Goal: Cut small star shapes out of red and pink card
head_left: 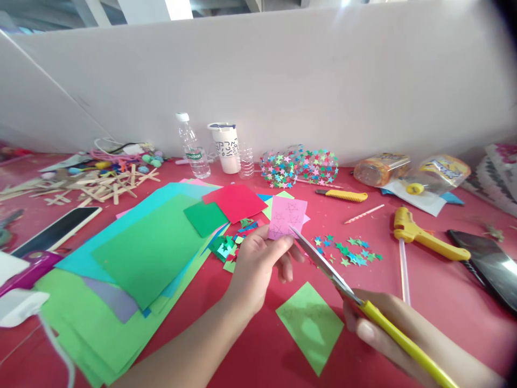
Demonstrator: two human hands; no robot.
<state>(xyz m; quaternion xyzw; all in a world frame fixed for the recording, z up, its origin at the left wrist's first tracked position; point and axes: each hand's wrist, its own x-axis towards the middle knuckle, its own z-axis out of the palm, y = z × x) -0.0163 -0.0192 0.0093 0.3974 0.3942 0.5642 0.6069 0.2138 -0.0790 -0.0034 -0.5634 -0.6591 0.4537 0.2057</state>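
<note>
**Pink sheet under scissors at red table**

Left hand (258, 258) pinched shut on pink paper (287, 216), thumb and fingers gripping lower edge; sheet held upright above red table (436, 291), faint star outlines pencilled on its face. Right hand (388, 328) closed around yellow-handled scissors (339, 280), blades slightly parted, tips at lower right corner of pink paper (touching or just short, cannot tell).

Green paper square (311, 323) flat on table between both forearms, star outlines faint. Small cut-out stars (350, 254) scattered just right of scissors. Stack of coloured sheets (137, 258) to left, green uppermost. Yellow glue gun (424, 234) further right, beside dark phone (488, 264). Yellow utility knife (343, 195) behind pink paper. Water bottle (193, 146) and white cup (225, 146) against rear wall, star-covered bottle (299, 164) lying near them. Wooden craft sticks (105, 186) piled at far left.
</note>
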